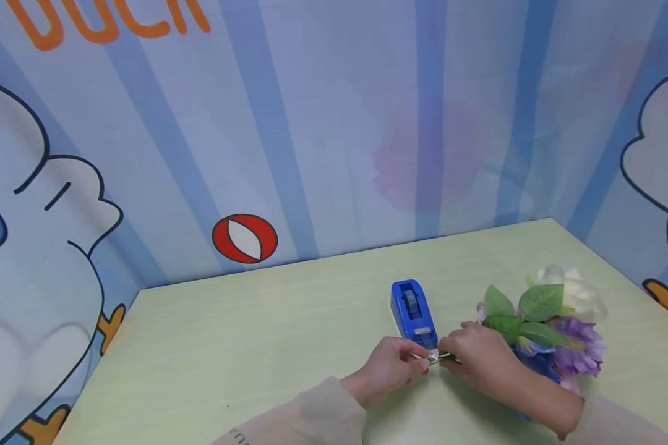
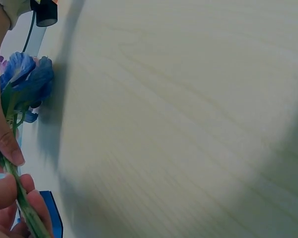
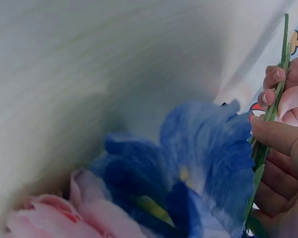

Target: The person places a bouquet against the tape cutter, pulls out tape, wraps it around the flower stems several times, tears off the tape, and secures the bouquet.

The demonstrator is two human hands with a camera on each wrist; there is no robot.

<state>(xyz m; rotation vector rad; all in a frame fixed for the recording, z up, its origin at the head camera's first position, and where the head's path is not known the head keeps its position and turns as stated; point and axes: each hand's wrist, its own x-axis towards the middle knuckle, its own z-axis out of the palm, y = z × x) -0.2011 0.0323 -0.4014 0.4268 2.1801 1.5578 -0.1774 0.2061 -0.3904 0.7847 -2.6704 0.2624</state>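
Note:
Both hands hold a bunch of artificial flowers by its green stems [image 3: 286, 44]. My left hand [image 1: 392, 364] pinches the stems near their lower ends, with thumb and fingers around them in the left wrist view. Right beside it, my right hand [image 1: 481, 358] grips the stems closer to the blooms. A shiny bit of clear tape [image 1: 434, 355] shows on the stems between the hands. The bunch has a white flower [image 1: 573, 293], a purple flower [image 1: 579, 346], a blue flower [image 3: 208, 158], a pink flower [image 3: 74, 213] and green leaves [image 1: 542, 303]. My right hand hides part of the stems.
A blue tape dispenser [image 1: 414, 315] stands on the pale table [image 1: 245, 346] just beyond the hands, its front end close to the fingertips. Cartoon-printed cloth walls [image 1: 345, 123] rise behind the table and along its sides.

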